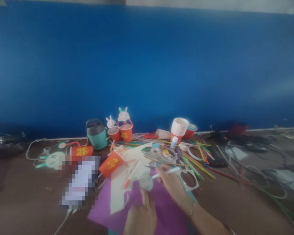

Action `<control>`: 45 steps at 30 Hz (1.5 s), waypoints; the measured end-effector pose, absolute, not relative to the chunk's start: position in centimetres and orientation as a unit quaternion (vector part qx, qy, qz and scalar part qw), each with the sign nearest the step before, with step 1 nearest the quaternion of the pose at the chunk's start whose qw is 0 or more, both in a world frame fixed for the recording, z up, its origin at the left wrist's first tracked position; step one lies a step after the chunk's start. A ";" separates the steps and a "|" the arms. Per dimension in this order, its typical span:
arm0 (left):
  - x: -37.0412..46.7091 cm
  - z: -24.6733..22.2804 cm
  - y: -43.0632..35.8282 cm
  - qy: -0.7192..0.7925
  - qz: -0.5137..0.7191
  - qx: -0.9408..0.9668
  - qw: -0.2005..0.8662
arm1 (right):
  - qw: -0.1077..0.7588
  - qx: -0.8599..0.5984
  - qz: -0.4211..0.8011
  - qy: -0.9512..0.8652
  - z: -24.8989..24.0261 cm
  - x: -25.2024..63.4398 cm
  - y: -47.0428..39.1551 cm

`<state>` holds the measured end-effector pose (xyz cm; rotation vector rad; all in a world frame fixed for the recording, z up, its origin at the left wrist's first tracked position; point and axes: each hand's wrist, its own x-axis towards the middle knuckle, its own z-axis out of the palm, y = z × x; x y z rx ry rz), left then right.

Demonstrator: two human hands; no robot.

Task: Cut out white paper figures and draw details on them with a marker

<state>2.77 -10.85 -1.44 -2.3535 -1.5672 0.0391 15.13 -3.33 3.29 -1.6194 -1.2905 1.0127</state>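
Observation:
My left hand [141, 217] reaches in from the bottom with its index finger stretched onto the lower edge of a small round paper disc [146, 181]; its other fingers look folded. The pale disc has a face drawn on it and lies over purple paper [101, 210]. Pinched in my right hand [170, 182] is a white marker [172, 170], its tip pointing left and close to the disc's right edge. A red-capped marker [132, 174] rests on white paper [117, 198] to the left of the disc. Blur hides finer detail.
Orange-red paper cups [111, 164] and a teal lidded container [97, 137] stand or lie left. Behind are stacked cups [179, 127] and a glue bottle [173, 143]. Colored sticks [192, 164] and a cut-out paper frame [195, 185] lie right. A blurred-out phone [80, 182] lies left.

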 end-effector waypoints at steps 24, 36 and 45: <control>1.4 2.2 -8.7 -0.565 -0.014 -0.823 -0.058 | 0.427 -0.582 0.453 -0.522 1.3 16.0 -2.9; -0.9 -0.2 -5.9 -0.535 -0.375 -0.753 -0.082 | 0.484 -0.551 0.481 -0.480 2.1 16.1 -3.3; -0.8 -0.9 -5.9 -0.502 -0.379 -0.759 -0.166 | 0.495 -0.486 0.512 -0.507 2.1 15.9 -4.3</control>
